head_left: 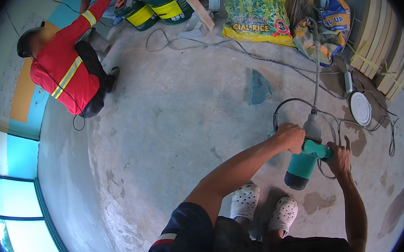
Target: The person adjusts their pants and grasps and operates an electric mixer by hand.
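Observation:
A green handheld power mixer [301,165] with a dark end cap is held over the concrete floor in front of me. Its long grey shaft [317,76] points away from me toward a crumpled blue and yellow bag [333,23]. On the left-hand side, my left hand [291,138] is closed around one handle. My right hand [339,159] grips the opposite handle. A black cord [287,101] loops off the tool and runs over the floor. The far end of the shaft is hard to make out against the bag.
A person in a red jacket [63,78] crouches at the left wall. Green buckets [168,5] and a large rice sack [255,11] stand at the back. At right are stacked wooden boards [378,36] and a round white lid [361,108]. A teal scrap [259,89] and cables lie on the floor.

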Tool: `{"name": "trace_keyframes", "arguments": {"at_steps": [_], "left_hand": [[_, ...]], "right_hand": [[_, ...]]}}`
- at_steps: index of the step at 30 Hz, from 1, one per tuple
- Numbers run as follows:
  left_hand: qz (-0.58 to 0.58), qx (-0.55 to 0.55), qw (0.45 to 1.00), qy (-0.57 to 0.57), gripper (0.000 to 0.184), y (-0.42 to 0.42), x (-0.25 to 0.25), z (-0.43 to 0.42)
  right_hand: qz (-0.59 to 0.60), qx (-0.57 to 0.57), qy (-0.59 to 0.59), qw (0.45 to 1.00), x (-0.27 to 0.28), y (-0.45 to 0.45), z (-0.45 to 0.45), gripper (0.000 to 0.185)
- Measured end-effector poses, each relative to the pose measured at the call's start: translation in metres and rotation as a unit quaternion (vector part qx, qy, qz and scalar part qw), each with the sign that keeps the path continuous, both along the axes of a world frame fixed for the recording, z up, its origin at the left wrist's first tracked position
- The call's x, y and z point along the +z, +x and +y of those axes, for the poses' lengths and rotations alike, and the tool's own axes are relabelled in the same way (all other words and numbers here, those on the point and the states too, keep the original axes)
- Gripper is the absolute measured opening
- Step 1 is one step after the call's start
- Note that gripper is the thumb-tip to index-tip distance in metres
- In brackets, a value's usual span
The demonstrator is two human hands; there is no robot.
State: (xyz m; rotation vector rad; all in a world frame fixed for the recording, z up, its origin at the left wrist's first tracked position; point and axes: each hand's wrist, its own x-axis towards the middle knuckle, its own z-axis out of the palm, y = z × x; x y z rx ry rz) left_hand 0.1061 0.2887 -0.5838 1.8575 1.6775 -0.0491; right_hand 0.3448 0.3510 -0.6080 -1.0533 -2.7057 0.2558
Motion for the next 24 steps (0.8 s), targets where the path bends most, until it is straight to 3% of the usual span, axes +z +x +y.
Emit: {"name": "trace_keyframes", "arguments": {"at_steps": [17, 20, 24], "left_hand": [[0.0, 0.01, 1.0, -0.014, 0.027, -0.0004, 0.0074, -0.0019], [-0.001, 0.013, 1.0, -0.015, 0.027, -0.0003, 0.0078, -0.0021], [0.005, 0.01, 1.0, -0.013, 0.026, 0.0003, 0.0047, -0.0009]], "right_hand": [[-0.017, -0.032, -0.012, 0.999, 0.0016, -0.0021, -0.0021, 0.032], [-0.005, -0.003, 0.013, 1.0, 0.002, 0.0002, -0.0018, 0.022], [-0.008, -0.008, 0.002, 1.0, 0.0054, -0.0017, -0.003, 0.023]]}}
